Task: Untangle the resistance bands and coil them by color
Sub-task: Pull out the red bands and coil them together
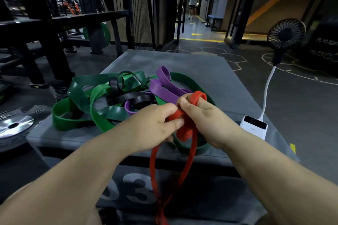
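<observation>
A red resistance band is held between both hands above the near edge of a grey plyo box. My left hand pinches its folded part. My right hand has the band looped round its fingers. Two red strands hang down past the box front toward me. Behind the hands lies a tangle of green bands, purple bands and a black band.
A white power bank lies on the box's right side, cabled to a small black fan. A silver weight plate sits on the floor at left. Black racks stand behind; a person walks in the far corridor.
</observation>
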Available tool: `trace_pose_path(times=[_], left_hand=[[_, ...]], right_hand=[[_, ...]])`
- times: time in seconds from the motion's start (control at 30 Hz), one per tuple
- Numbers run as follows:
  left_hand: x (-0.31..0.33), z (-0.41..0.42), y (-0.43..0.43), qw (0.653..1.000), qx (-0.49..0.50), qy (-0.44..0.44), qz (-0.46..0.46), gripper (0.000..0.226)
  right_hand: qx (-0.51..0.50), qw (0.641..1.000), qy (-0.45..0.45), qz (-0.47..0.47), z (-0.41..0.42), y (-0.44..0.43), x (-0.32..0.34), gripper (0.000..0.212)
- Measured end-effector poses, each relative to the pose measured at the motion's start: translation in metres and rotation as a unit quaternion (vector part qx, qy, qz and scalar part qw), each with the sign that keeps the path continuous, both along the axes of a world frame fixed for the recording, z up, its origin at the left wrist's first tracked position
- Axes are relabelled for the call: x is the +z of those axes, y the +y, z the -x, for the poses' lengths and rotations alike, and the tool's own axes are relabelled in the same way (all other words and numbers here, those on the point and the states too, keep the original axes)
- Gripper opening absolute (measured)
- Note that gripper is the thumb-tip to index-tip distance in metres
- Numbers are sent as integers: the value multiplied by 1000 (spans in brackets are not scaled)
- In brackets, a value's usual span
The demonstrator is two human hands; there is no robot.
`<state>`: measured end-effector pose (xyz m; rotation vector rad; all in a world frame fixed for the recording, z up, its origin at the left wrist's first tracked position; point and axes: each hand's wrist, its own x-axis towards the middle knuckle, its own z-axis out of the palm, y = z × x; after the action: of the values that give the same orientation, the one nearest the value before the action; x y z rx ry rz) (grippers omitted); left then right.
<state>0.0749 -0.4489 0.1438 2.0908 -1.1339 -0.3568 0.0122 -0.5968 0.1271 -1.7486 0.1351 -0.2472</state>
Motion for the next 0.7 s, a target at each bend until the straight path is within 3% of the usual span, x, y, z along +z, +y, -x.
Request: trace_pose_path(times=[0.07, 0.1, 0.23, 0.33, 0.43, 0.57, 0.7], left_hand=[[-4, -2, 1, 993, 37, -111, -27, 18], [-6, -5, 1, 992, 49, -119, -18, 18], [-8, -18, 4, 999, 2, -19, 30, 39], [-7, -21, 6, 998, 16, -55, -7, 28], [-9, -20, 4, 997, 29, -59, -38, 15], [-9, -25, 4, 998, 35, -13, -49, 16], [-4, -29, 8, 983, 34, 172, 49, 14]], right_hand=[[3, 999, 15, 30, 0, 1, -2, 25], [1, 999, 22, 48, -1, 2, -3, 28], [12, 1000, 28, 6, -3, 0, -2, 33], [26, 997, 29, -64, -1, -5, 5, 28], [2, 997, 26, -73, 1, -14, 11, 30], [-25, 994, 25, -102, 1, -22, 14, 31], [-10, 993, 65, -97, 2, -26, 11, 35]])
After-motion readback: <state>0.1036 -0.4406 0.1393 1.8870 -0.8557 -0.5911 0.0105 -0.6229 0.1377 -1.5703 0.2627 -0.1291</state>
